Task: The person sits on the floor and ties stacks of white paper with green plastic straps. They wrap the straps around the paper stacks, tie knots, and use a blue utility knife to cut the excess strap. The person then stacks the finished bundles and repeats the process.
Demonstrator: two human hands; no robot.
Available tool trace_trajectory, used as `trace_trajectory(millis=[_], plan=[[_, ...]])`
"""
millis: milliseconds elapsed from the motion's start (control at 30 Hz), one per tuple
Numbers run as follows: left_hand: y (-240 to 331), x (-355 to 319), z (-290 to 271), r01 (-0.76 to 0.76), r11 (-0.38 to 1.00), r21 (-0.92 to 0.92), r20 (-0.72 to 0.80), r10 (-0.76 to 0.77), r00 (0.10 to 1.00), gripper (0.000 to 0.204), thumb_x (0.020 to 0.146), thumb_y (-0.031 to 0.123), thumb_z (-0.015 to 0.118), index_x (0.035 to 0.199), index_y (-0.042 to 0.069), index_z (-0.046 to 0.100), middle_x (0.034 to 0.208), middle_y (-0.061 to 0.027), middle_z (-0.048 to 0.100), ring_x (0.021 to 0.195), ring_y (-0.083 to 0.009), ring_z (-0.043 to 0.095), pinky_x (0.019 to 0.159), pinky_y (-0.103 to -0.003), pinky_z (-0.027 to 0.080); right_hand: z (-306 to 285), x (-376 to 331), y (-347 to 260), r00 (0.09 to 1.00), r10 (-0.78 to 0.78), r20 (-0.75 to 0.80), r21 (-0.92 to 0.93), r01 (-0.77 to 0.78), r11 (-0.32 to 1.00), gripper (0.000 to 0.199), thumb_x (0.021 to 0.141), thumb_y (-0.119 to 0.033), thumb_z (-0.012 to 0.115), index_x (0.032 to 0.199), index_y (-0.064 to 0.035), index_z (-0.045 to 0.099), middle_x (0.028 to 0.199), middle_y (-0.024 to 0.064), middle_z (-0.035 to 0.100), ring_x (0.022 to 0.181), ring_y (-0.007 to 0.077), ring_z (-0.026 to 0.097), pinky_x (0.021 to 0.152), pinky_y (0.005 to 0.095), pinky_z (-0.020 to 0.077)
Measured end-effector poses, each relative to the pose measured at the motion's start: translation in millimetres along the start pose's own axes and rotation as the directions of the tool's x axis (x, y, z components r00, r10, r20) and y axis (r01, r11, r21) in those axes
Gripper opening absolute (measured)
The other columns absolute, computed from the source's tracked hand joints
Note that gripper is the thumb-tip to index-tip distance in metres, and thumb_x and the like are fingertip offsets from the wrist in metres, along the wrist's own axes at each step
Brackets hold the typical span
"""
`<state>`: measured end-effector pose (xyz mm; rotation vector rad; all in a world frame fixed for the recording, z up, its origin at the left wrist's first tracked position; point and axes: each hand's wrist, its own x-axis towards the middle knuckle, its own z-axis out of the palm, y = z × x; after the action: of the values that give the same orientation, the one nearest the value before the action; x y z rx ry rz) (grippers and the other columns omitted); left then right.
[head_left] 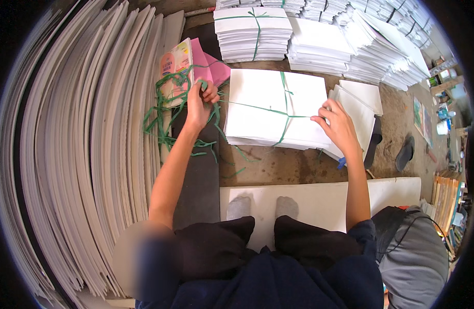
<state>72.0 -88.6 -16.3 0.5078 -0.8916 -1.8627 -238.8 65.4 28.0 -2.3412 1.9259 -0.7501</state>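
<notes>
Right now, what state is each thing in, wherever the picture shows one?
Near paper stack: flat, crossed by green string
Green string: looks taut
Left hand: curled, holding string
Right hand: pinching string
Back paper stack: tied crosswise
Stack right of it: no string visible
String tangle: loose
Slipper: off the foot
Feet: in grey socks

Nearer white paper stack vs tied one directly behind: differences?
The nearer white rectangular paper stack has its thin green string pinched by the right hand; string on the farther white rectangular paper stack is untouched. The farther stack shows a deep layered side; the nearer stack shows mostly its top. Both carry crossed green string.
</notes>
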Motion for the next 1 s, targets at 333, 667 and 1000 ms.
trace_trajectory(millis=[333, 667, 1000], plan=[[-12, 3, -21, -0.12, 0.143, 0.982, 0.069, 0.319, 0.945, 0.013, 0.083, 0.013, 0.043, 0.087, 0.0, 0.042, 0.057, -0.0114, 0.045, 0.049, -0.0212, 0.047, 0.049, -0.036, 0.038, 30, -6, 28, 0.992, 0.092, 0.084, 0.052, -0.097, 0.994, 0.018, 0.08, -0.019, 0.059, 0.071, -0.0031, 0.057, 0.066, 0.0068, 0.055, 0.07, 0.0226, 0.046, 0.063, 0.033, 0.0416], [4, 14, 21, -0.608, -0.452, 0.653, 0.658, -0.059, 0.751, 0.034, 0.073, 0.035, 0.064, 0.091, 0.009, 0.052, 0.069, -0.0052, 0.054, 0.069, -0.0238, 0.055, 0.062, -0.034, 0.045, 14, 8, 34, 0.999, 0.033, -0.005, -0.055, -0.033, 0.998, 0.02, 0.078, -0.022, 0.062, 0.072, -0.0036, 0.057, 0.07, 0.0059, 0.055, 0.077, 0.0226, 0.046, 0.075, 0.035, 0.035], [-2, 71, 42, -0.6, -0.379, 0.705, 0.651, 0.009, 0.759, 0.019, 0.077, 0.028, 0.062, 0.08, 0.009, 0.062, 0.087, -0.0037, 0.052, 0.086, -0.02, 0.048, 0.075, -0.035, 0.034, 14, 32, 40, 0.989, -0.073, -0.126, -0.046, 0.067, 0.997, 0.017, 0.078, -0.022, 0.062, 0.075, -0.0051, 0.058, 0.072, 0.0057, 0.055, 0.085, 0.0207, 0.05, 0.088, 0.038, 0.0304]])
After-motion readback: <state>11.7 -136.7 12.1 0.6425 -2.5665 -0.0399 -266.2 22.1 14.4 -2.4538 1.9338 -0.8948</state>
